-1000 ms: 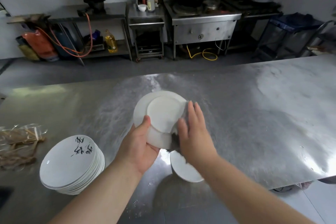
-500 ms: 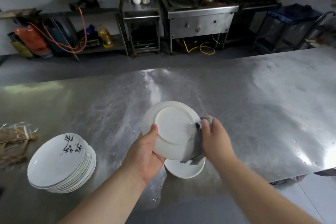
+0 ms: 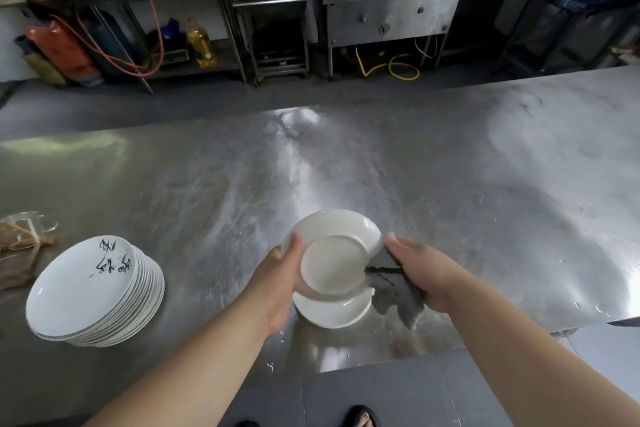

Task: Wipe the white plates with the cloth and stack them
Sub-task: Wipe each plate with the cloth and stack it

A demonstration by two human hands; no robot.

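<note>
The left hand (image 3: pixel 280 288) grips the plate (image 3: pixel 332 263) by its left rim, bottom side up & tilted, so the right hand (image 3: pixel 422 270), holding the dark cloth (image 3: pixel 394 284), can reach its right edge. A 2nd plate (image 3: pixel 336 314) lies on the table (image 3: pixel 450 201) just under; the stack (image 3: pixel 93 291) waits near left.

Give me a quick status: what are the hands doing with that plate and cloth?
Left hand grips lifted plate, underside showing. Right hand holds dark cloth at its right edge. Second plate lies beneath; stack left. Nothing in the way.
</note>
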